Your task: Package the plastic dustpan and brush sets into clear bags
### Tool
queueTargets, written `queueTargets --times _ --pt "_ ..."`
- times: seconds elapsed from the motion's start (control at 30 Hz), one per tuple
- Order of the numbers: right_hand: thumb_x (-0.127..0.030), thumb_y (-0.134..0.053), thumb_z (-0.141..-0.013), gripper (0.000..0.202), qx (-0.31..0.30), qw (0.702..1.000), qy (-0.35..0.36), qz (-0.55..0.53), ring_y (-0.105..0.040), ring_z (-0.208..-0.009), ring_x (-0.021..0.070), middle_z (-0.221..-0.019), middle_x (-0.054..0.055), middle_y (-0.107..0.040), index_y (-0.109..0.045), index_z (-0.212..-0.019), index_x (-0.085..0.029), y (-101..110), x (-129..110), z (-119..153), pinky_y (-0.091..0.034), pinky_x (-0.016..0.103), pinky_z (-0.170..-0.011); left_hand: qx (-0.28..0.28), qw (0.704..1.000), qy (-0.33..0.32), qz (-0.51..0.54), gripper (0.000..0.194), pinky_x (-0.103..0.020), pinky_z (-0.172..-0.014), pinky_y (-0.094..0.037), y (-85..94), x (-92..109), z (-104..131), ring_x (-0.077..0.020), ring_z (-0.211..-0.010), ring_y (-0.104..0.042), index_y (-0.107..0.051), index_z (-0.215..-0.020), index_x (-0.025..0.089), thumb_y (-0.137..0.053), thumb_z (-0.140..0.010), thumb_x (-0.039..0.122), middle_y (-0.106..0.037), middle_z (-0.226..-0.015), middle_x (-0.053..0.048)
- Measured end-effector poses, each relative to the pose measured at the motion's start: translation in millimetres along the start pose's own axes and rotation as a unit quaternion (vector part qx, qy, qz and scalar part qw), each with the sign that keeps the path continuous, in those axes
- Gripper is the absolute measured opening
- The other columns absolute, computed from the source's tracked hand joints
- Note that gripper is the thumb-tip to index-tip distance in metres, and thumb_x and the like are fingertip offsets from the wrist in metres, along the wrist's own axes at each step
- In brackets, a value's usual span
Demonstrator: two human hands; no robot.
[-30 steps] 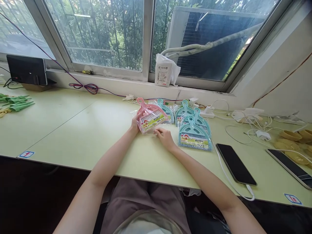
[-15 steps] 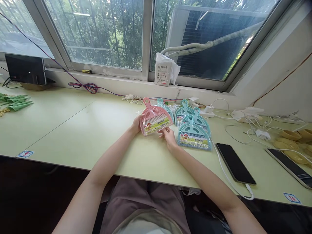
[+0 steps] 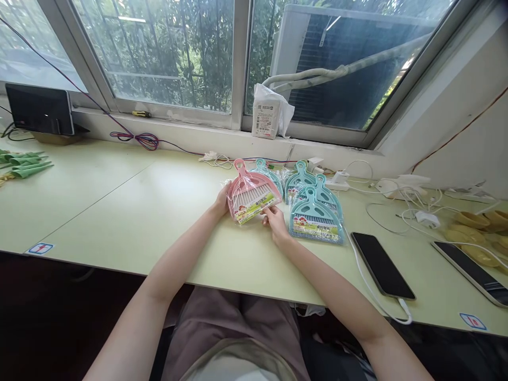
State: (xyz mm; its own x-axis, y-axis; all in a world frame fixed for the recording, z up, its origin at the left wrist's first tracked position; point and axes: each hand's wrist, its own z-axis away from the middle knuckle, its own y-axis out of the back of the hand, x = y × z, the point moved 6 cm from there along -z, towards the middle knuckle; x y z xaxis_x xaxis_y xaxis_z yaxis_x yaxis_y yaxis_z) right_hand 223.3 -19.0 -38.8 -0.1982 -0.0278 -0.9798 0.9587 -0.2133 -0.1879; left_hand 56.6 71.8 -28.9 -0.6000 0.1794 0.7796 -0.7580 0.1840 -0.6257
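Note:
A pink dustpan and brush set (image 3: 254, 191) in clear wrap is held between my two hands, slightly tilted, its handle pointing away from me. My left hand (image 3: 223, 200) grips its left edge, with the fingers partly hidden behind it. At its lower right edge, my right hand (image 3: 273, 219) pinches the wrap with thumb and fingers. Just right of it lie several wrapped teal dustpan sets, the nearest one (image 3: 316, 217) overlapping others. Another teal set (image 3: 262, 168) is partly hidden behind the pink one.
A black phone (image 3: 383, 265) on a white cable lies to the right, near a second device (image 3: 472, 272) and yellow bowls (image 3: 472, 220). Tangled white cables and chargers run along the back right. A tablet (image 3: 39, 109) and green items (image 3: 29, 164) are at the left.
The pink set has tilted a little, its label and lower edge turning between my hands. Both hands stay on it in nearly the same place.

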Motion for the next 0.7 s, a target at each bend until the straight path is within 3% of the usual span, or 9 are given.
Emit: queueTargets --times 0.1,0.27,0.43,0.57,0.7 --pt "-0.043 -0.076 -0.065 0.031 0.005 1.0 -0.002 -0.008 -0.04 -0.038 0.0042 -0.064 -0.004 -0.062 -0.059 -0.074 -0.019 0 0 0 -0.048 0.025 -0.049 0.012 1.0 0.023 0.004 0.053 -0.043 -0.1 -0.047 2.8 -4 -3 -0.0304 -0.106 -0.066 -0.065 -0.118 0.014 -0.045 -0.091 0.055 -0.074 -0.1 -0.011" --pt "-0.041 -0.078 -0.063 0.03 -0.007 1.0 -0.004 -0.018 -0.047 -0.041 0.0075 -0.056 -0.004 -0.058 -0.058 -0.067 -0.018 -5 2 2 -0.052 0.028 -0.052 0.124 0.992 0.017 0.003 0.054 -0.041 -0.093 -0.051 21.3 -5 -12 -0.0265 -0.092 -0.07 -0.064 -0.115 0.015 -0.033 -0.096 0.055 -0.074 -0.087 -0.009" --pt "-0.041 -0.076 -0.065 0.028 -0.009 1.0 0.016 -0.015 -0.051 -0.043 0.01 -0.053 -0.004 -0.058 -0.058 -0.067 -0.019 -8 -1 7 -0.054 0.03 -0.055 0.14 0.99 0.004 0.02 0.053 -0.04 -0.087 -0.052 28.2 1 -16 -0.0248 -0.082 -0.07 -0.062 -0.114 0.016 -0.029 -0.098 0.053 -0.072 -0.08 -0.008" --pt "-0.041 -0.073 -0.067 0.027 -0.024 0.999 0.036 0.014 -0.049 -0.04 0.0103 -0.051 -0.005 -0.057 -0.057 -0.068 -0.02 -10 -4 8 -0.052 0.031 -0.053 0.17 0.985 -0.014 0.031 0.052 -0.041 -0.082 -0.053 42.5 15 -15 -0.0256 -0.078 -0.07 -0.06 -0.115 0.016 -0.025 -0.098 0.05 -0.071 -0.08 -0.009" --pt "-0.042 -0.07 -0.068 0.025 -0.045 0.996 0.064 0.048 -0.047 -0.041 0.0093 -0.057 -0.004 -0.06 -0.06 -0.072 -0.019 -12 -6 8 -0.048 0.028 -0.05 0.232 0.969 -0.055 0.058 0.049 -0.037 -0.076 -0.054 72.4 43 -12 -0.0226 -0.077 -0.068 -0.056 -0.111 0.019 -0.018 -0.098 0.047 -0.071 -0.082 -0.009"
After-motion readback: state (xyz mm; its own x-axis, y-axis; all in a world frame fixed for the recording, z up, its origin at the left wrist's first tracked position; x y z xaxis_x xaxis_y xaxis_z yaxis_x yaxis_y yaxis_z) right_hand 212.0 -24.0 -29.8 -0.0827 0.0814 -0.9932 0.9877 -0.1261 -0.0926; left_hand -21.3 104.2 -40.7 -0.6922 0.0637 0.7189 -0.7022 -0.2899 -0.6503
